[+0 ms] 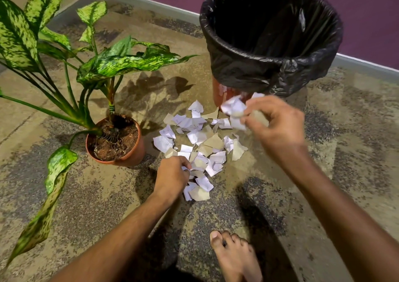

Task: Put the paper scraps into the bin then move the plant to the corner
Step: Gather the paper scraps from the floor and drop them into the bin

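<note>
A pile of white and tan paper scraps (200,143) lies on the carpet in the middle of the head view. My right hand (278,121), blurred, is lifted just above the pile's far right side and is closed on a bunch of white scraps (234,108). My left hand (172,175) rests low at the pile's near left edge, its fingers pinched on scraps there. Behind the pile stands the bin (272,37), lined with a black bag, its inside dark. To the left is the plant (103,63) with mottled green leaves, in a terracotta pot (133,154).
A bare foot (233,255) stands on the patterned carpet at the bottom, near the pile. A purple wall with a grey skirting board (151,3) runs behind the bin and meets a beige wall at the far left corner, behind the plant's leaves.
</note>
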